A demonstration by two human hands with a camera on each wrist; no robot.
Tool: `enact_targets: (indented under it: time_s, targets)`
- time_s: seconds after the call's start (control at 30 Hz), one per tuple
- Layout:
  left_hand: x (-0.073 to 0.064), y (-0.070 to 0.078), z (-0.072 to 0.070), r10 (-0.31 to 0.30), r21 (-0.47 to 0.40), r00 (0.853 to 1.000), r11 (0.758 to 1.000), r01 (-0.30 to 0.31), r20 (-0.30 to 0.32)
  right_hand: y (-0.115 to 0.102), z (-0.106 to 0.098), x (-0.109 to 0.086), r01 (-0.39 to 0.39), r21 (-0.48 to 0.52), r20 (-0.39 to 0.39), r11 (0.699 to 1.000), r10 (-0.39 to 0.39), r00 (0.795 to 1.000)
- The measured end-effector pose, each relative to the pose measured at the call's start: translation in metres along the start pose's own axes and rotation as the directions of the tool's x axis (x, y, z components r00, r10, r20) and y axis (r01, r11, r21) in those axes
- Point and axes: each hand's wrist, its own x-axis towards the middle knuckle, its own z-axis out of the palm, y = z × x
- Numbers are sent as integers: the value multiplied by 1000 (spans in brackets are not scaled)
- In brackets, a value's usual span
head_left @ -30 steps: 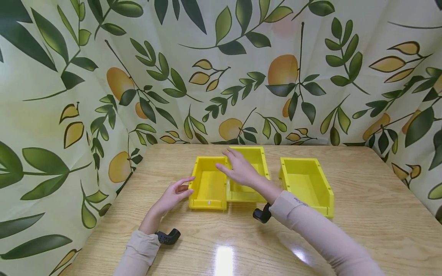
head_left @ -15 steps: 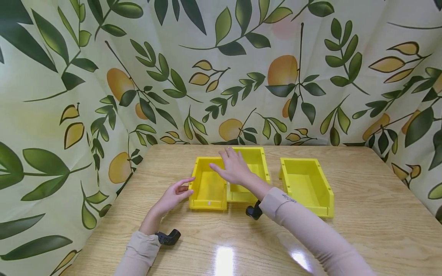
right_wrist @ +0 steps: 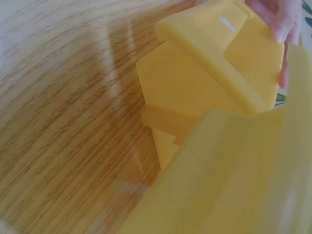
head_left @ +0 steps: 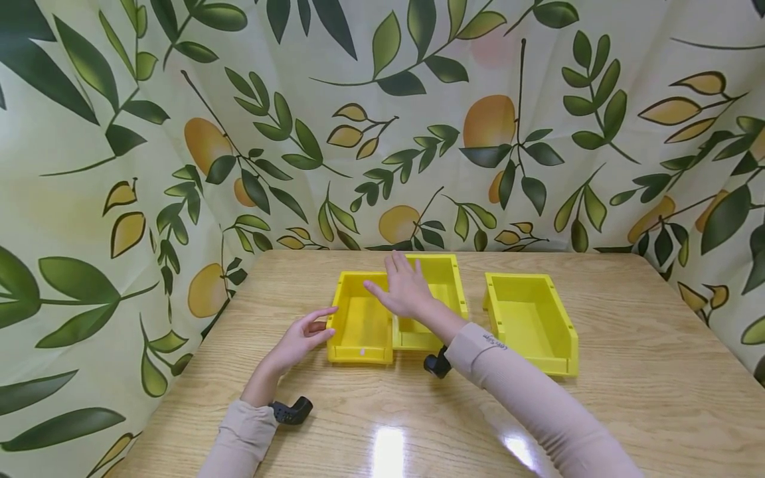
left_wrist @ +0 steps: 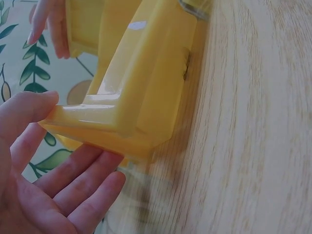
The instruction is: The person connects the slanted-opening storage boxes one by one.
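Along the left side of the bench (head_left: 621,318), the person's left hand (head_left: 301,338) has relaxed fingers touching the outer side wall and rim of the left bin (head_left: 360,354), a yellow open-topped tray set left of the bench's middle. Just right of it, side by side and slightly closer to the back edge, sits the middle bin (head_left: 418,340). The right hand (head_left: 403,289) is over where these two bins meet, fingers straight and thumb spread; whether it touches either is unclear. Well apart from that pair, towards the bench's right edge, stands the right bin (head_left: 528,322), its front lip facing the front edge. A leaf-patterned cloth (head_left: 382,143) hangs behind the back edge.
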Motion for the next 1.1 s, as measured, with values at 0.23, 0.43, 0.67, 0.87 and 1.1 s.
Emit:
enact_targets:
  time_s: [0.23, 0.43, 0.67, 0.87, 1.1]
  targets:
    - [0, -1, -1, 7, 2, 1000, 1000, -7, 7, -2, 3, -1, 8, -71, 8, 997, -7, 1000]
    - [1, -2, -1, 8, 13, 1000, 1000, -8, 4, -2, 6, 0, 25, -77, -13, 997, -26, 1000]
    - [0, -1, 0, 13, 2, 1000, 1000, -13, 7, 1, 8, 0, 26, -67, -10, 997, -27, 1000]
    - [-1, 0, -1, 19, 22, 1000, 1000, -19, 2, 2, 10, 1, 29, -47, 2, 998, -29, 1000]
    - [-1, -1, -1, 23, 17, 1000, 1000, -23, 6, 3, 12, 3, 8, -48, 36, 999, -6, 999]
